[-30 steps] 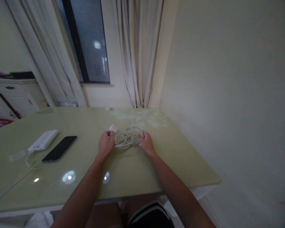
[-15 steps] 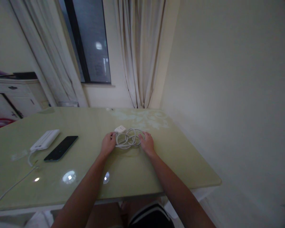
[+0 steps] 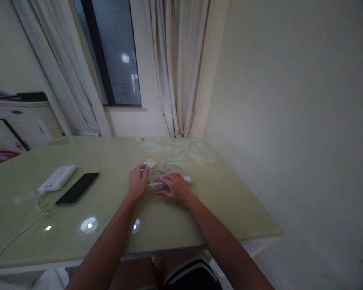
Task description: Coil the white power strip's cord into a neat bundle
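A pale extension cord (image 3: 168, 165) lies in loose loops on the table in front of me. Its white socket block (image 3: 149, 163) sits just beyond my left fingertips, and a white plug (image 3: 187, 179) shows past the back of my right hand. My left hand (image 3: 138, 181) is closed on the left side of the loops, with thumb and fingers around the cord. Over the right and near part of the coil reaches my right hand (image 3: 176, 187), its fingers apart and thumb stretched toward me. Some of the loops are hidden under it.
To the left, a black phone (image 3: 78, 189) lies beside a white power bank (image 3: 58, 177) with a white cable (image 3: 16, 237) trailing to the table's near edge. A wall (image 3: 290, 121) runs along the right side. Curtains (image 3: 178, 68) hang behind the table (image 3: 230, 209).
My right hand has let go of the coil's right end and moved left and nearer, over the loops. The plug has come into view. The socket block has shifted slightly left.
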The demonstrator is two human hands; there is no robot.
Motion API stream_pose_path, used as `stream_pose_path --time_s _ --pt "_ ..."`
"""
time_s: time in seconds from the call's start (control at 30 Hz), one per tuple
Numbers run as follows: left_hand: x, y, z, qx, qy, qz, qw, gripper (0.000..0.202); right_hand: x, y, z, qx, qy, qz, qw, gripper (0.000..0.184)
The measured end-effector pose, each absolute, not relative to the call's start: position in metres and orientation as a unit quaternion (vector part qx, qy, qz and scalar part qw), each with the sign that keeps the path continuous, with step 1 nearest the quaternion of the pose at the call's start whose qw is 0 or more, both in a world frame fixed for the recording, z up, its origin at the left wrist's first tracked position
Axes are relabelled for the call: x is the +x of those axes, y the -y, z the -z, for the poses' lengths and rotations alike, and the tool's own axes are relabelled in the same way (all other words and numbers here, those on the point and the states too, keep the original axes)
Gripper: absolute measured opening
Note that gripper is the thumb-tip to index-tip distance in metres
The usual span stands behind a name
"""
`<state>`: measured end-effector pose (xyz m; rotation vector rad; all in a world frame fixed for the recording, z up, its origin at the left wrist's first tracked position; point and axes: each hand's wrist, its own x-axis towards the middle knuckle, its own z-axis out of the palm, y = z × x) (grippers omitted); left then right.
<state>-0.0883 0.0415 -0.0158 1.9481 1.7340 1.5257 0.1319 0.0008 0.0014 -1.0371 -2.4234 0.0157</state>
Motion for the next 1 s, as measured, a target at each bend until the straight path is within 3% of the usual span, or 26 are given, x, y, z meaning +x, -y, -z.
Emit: stream_pose_path --time_s 0.13,0.23,0.3,0.47,0.8,1.0 --pt "-0.088 -0.038 0.013 0.630 -0.547 -0.539 0.113 0.048 0.130 -0.005 -0.001 -0.429 0.883 0.017 0.188 0.026" --pt "-0.086 -0.035 0.011 0.627 -0.516 -0.554 0.185 0.051 0.133 -0.007 -0.003 -0.464 0.864 0.007 0.195 0.021" --pt "-0.084 -0.035 0.011 0.632 -0.507 -0.552 0.198 0.050 0.134 -0.004 -0.004 -0.451 0.863 -0.004 0.227 0.027" --pt "-0.084 -0.037 0.015 0.648 -0.515 -0.535 0.169 0.048 0.126 0.002 0.001 -0.380 0.885 -0.023 0.268 0.067" --pt "-0.083 -0.031 0.007 0.650 -0.585 -0.468 0.131 0.048 0.124 -0.004 0.005 -0.456 0.862 0.009 0.222 0.033" --pt "-0.086 -0.032 0.010 0.673 -0.593 -0.408 0.170 0.055 0.124 -0.002 0.007 -0.447 0.862 0.008 0.237 0.054"
